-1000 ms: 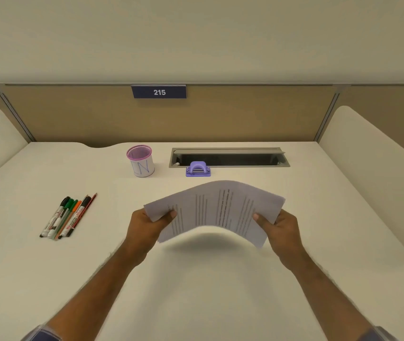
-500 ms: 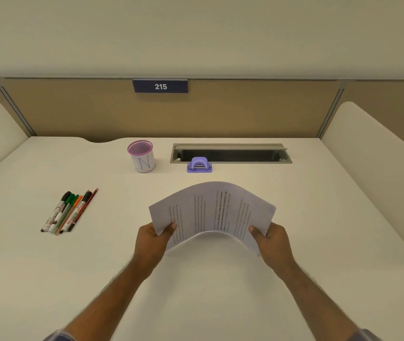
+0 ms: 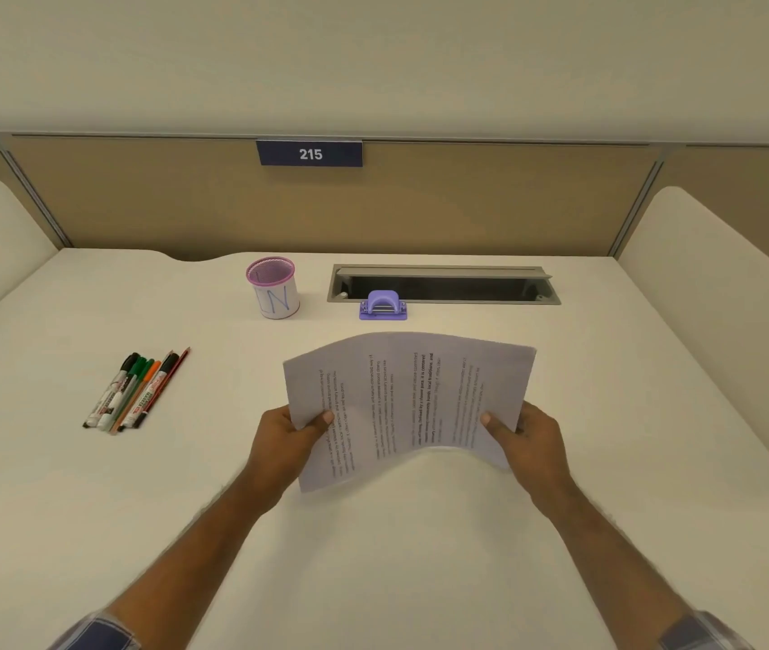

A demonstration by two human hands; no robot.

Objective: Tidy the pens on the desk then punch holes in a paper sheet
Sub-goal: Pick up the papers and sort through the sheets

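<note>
1. A white printed paper sheet (image 3: 408, 405), bowed upward, is held at frame centre above the cream bench (image 3: 420, 579).
2. Its left edge is pinched by the left hand (image 3: 286, 445), its right edge by the right hand (image 3: 530, 438).
3. Assorted marker pens (image 3: 134, 391) are laid together at centre left.
4. A small purple hole punch (image 3: 382, 306) is seen beyond the sheet.

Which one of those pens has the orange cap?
The slim pen with the orange cap, lying in the middle of the pens on the desk; its neighbours have green or black caps.

Bare desk (image 3: 607, 415) right of paper sheet (image 3: 410, 396)
</note>
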